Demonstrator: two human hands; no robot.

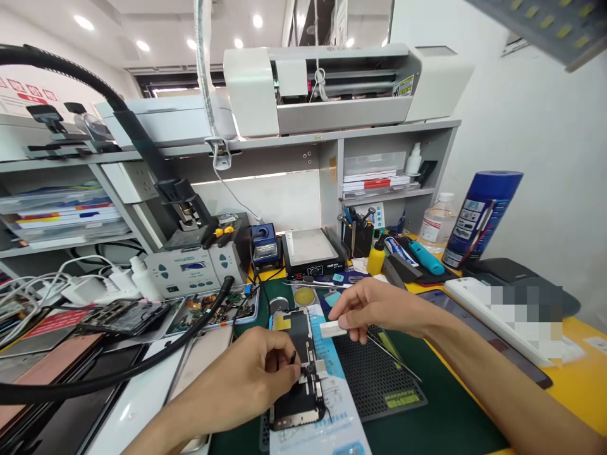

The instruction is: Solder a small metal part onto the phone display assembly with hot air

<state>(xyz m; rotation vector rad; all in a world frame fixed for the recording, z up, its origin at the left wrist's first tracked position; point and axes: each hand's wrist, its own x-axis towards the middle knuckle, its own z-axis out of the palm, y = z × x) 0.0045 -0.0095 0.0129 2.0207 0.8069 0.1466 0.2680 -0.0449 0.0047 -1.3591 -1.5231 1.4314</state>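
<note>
"Head cam: containers?"
"Tray [257, 308] w/ circuit boards [203, 311], L; black holder [359, 241] w/ tools [348, 215], back."
"Phone panel [298, 338]?"
"On blue-white pack [340, 392], long axis fwd."
"Grips?"
"R grip [360, 309] pinching white strip [332, 328]; L grip [258, 373] curled nearly closed over panel, can't tell on what."
"Surface?"
"Green mat [441, 392], yellow table [576, 385]; shelves [401, 129] behind."

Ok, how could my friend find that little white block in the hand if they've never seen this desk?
Start at the dark green mat and find the blue-and-white sheet under the black phone panel. At its right edge, the right hand pinches a short white block. Unlike the printed sheet, the block is small and plain.
</note>
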